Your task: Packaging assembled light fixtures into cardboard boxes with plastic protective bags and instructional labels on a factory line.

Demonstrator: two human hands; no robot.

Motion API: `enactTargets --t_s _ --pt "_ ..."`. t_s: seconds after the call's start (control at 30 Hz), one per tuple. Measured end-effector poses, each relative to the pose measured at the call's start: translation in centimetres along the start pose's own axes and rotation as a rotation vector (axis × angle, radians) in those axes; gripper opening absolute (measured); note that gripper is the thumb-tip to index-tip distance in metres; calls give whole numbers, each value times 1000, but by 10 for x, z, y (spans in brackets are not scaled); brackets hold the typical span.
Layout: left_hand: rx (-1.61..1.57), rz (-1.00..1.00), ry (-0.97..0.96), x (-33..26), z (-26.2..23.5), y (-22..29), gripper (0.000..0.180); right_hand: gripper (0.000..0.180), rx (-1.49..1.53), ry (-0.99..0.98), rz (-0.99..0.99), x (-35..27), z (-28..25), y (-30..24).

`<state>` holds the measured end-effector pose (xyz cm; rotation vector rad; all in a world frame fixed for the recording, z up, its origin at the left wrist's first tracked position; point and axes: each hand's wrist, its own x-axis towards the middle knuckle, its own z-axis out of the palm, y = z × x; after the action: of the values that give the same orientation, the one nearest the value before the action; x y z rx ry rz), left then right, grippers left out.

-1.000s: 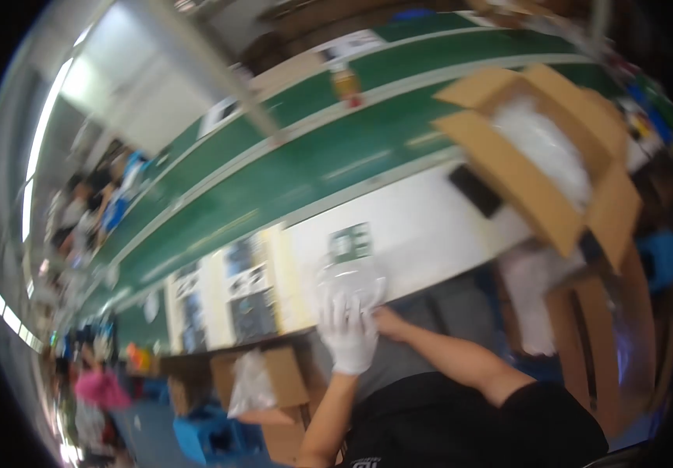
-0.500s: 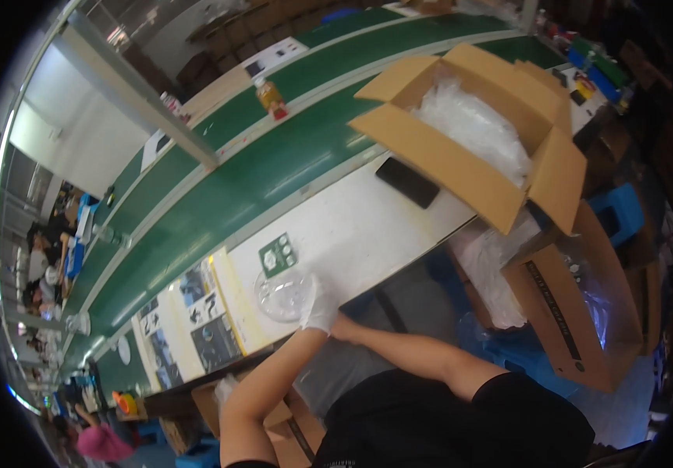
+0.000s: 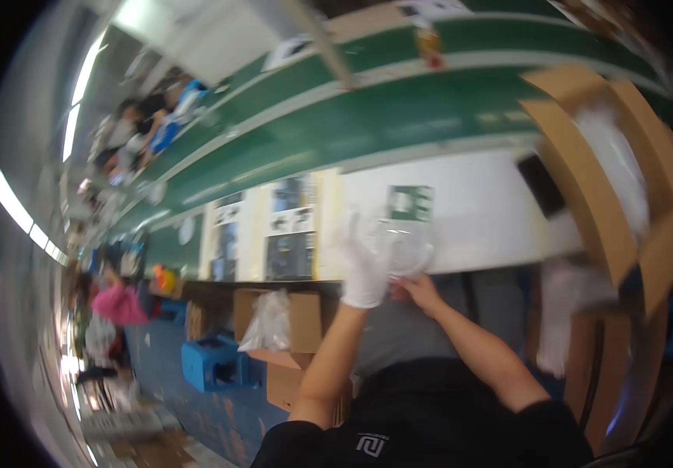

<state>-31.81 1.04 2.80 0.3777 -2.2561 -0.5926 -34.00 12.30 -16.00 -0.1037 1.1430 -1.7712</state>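
My left hand (image 3: pixel 360 269), in a white glove, is raised at the bench's near edge with its fingers stretched out, blurred by motion. Just right of it is a clear round plastic piece (image 3: pixel 410 251), like a shallow dish or lid. Bare, my right hand (image 3: pixel 416 291) has its fingers closed at that piece's near rim; the exact grip is smeared. A green card with white shapes (image 3: pixel 410 203) lies on the white bench top (image 3: pixel 477 210) just beyond the plastic piece.
Printed sheets (image 3: pixel 289 226) lie left of my hands. At right are a dark phone-like slab (image 3: pixel 541 186) and an open cardboard box (image 3: pixel 586 187) with clear plastic inside. A green conveyor belt (image 3: pixel 274 168) runs behind. Below left stand another box (image 3: pixel 305 324) and a blue stool (image 3: pixel 211 364).
My view has swung left, so the bench things sit farther right. My right hand has come away from the left wrist to the plastic piece's near rim. The left glove is raised, fingers extended.
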Motion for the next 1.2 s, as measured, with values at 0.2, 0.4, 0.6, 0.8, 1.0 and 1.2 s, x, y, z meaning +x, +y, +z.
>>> enactTargets --t_s 0.2,0.4,0.6,0.8,1.0,1.2 --pt "-289 44 -158 32 43 9 17 31 -164 61 -26 -7 -21 8" --pt "-227 -40 -106 19 35 -10 34 36 -216 25 -31 -4 -20 9" --pt "-134 -78 -244 19 35 -10 41 36 -177 43 -32 2 -30 10" --pt "-202 -100 -185 -11 39 -24 63 31 -163 50 -23 -5 -28 13" --pt "-428 -355 -123 -97 59 -73 84 26 -182 40 -1 -6 -24 15" --pt "-340 -468 -436 -80 11 -39 90 22 -331 97 -205 2 -19 7"
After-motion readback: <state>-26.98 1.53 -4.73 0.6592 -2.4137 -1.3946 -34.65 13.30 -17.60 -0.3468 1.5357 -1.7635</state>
